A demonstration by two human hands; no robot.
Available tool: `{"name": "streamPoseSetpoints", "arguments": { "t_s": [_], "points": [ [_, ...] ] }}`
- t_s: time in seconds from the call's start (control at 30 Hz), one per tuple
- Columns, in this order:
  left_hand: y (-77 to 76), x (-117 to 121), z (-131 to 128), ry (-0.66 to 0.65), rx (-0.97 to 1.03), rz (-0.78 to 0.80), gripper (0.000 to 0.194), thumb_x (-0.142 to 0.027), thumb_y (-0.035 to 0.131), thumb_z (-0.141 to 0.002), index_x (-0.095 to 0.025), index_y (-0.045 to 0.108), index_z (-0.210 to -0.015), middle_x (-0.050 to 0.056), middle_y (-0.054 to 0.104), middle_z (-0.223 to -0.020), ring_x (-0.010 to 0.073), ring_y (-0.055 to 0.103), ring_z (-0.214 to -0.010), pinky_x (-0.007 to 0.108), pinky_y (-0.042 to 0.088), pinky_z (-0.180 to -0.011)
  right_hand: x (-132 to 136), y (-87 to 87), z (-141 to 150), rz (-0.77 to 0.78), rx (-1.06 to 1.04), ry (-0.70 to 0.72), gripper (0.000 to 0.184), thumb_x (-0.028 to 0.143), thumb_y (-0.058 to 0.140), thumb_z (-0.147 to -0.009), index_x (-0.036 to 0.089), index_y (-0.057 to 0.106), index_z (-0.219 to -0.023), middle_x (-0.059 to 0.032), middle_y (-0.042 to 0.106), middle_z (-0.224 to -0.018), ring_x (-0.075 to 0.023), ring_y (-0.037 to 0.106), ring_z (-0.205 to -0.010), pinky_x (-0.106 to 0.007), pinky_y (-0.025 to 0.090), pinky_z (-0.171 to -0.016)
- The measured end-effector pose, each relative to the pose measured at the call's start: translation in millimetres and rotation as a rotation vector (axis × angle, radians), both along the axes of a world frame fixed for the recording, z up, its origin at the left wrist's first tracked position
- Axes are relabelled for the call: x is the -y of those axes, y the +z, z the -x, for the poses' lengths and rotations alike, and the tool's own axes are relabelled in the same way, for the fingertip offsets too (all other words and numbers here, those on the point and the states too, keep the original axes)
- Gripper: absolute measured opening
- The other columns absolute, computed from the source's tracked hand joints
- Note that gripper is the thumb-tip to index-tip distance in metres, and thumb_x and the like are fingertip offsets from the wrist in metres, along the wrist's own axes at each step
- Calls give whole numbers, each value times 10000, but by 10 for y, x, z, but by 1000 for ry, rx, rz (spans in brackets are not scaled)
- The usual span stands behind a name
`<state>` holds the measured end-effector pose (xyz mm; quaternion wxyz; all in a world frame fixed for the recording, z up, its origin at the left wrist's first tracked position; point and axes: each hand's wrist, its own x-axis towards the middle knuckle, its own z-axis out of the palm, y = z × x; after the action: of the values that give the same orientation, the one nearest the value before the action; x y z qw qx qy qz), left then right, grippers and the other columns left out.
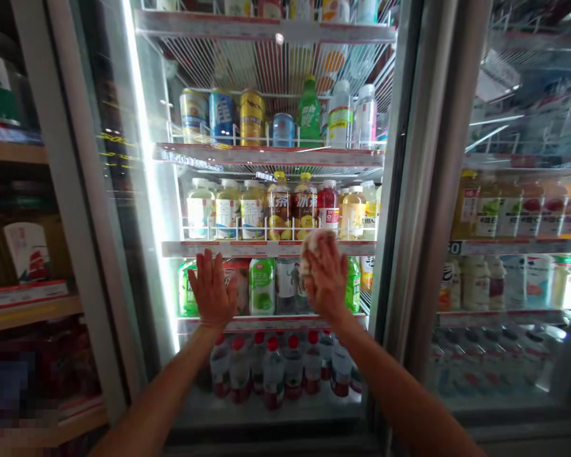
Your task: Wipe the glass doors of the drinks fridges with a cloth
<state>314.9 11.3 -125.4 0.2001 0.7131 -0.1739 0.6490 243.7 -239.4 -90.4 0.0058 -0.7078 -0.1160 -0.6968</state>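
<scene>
A lit drinks fridge fills the middle, seen through its glass door [276,422]. My left hand [213,292] is raised at the lower left of the glass, palm forward and fingers spread, with nothing in it. It appears to lie flat on the door. My right hand [327,282] presses a pale crumpled cloth [316,238] to the glass, in front of the shelf edge below the iced tea bottles [280,206]. Part of the cloth is hidden behind the fingers. Green bottles [262,285] stand on the shelf behind both hands.
Cans [252,119] and bottles line the upper shelves, and red-capped bottles [273,371] stand at the bottom. A metal door frame [438,190] rises on the right, with another fridge section beyond. On the left are wooden shelves [33,314] with packaged goods.
</scene>
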Motion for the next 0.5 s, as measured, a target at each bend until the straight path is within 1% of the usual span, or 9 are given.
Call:
{"name": "streamPoseSetpoints", "arguments": {
  "t_s": [0.07, 0.1, 0.17, 0.23, 0.27, 0.3, 0.37, 0.43, 0.5],
  "points": [
    [-39, 5, 33, -8, -17, -16, 602, -342, 387, -890, -161, 203, -1434, 126, 175, -1509, 250, 94, -1407, 487, 66, -1137, -100, -118, 36, 138, -68, 40, 370, 322, 422, -874, 253, 540, -1218, -44, 495, -1345, -216, 302, -1350, -451, 191, -1117],
    [-60, 10, 48, -11, -24, -26, 606, -331, 397, -888, -166, 197, -1436, 122, 167, -1512, 248, 87, -1408, 487, 73, -1138, -58, -139, 52, 130, -64, 55, 326, 329, 438, -873, 266, 577, -1161, -37, 507, -1334, -218, 324, -1339, -461, 181, -1117],
    [-96, 29, 66, -16, -32, -37, 610, -313, 408, -883, -172, 193, -1436, 116, 158, -1514, 249, 80, -1409, 494, 76, -1138, 133, -98, 63, -33, 19, 63, 229, 343, 475, -863, 254, 644, -989, -51, 498, -1344, -242, 365, -1314, -505, 184, -1099],
    [-119, 56, 66, -16, -39, -10, 605, -308, 405, -882, -175, 198, -1435, 112, 157, -1515, 251, 77, -1409, 505, 68, -1137, 286, 5, 33, -235, 143, 54, 203, 370, 524, -836, 208, 643, -814, -90, 479, -1357, -276, 384, -1298, -549, 207, -1072],
    [-125, 68, 60, -15, -40, 8, 603, -309, 402, -882, -173, 200, -1434, 113, 158, -1515, 251, 77, -1409, 508, 63, -1137, 297, 51, 8, -279, 186, 54, 213, 379, 543, -821, 192, 624, -760, -105, 479, -1355, -284, 388, -1294, -558, 218, -1064],
    [-127, 78, 54, -14, -39, 23, 601, -310, 398, -882, -167, 203, -1432, 115, 161, -1514, 251, 77, -1409, 509, 58, -1138, 259, 81, -21, -273, 195, 60, 212, 373, 549, -815, 187, 608, -733, -108, 487, -1346, -280, 389, -1294, -554, 229, -1063],
    [-126, 84, 46, -12, -42, 33, 595, -313, 396, -882, -152, 219, -1427, 124, 172, -1510, 250, 79, -1409, 504, 54, -1139, 95, 85, -69, -160, 140, 90, 173, 311, 511, -830, 194, 599, -738, -85, 527, -1309, -245, 388, -1301, -521, 238, -1079],
    [-122, 78, 53, -17, -57, 26, 584, -324, 396, -880, -138, 253, -1415, 131, 191, -1504, 249, 85, -1408, 493, 60, -1142, -27, 49, -81, -43, 70, 125, 172, 215, 439, -845, 208, 611, -834, -58, 576, -1254, -200, 405, -1292, -487, 234, -1096],
    [-121, 72, 76, -23, -85, 16, 570, -332, 391, -879, -128, 287, -1401, 134, 209, -1499, 247, 87, -1407, 485, 66, -1143, 43, 45, -52, -33, 80, 126, 274, 154, 392, -839, 210, 601, -1008, -55, 607, -1212, -190, 439, -1267, -496, 232, -1097]
  ]
}}
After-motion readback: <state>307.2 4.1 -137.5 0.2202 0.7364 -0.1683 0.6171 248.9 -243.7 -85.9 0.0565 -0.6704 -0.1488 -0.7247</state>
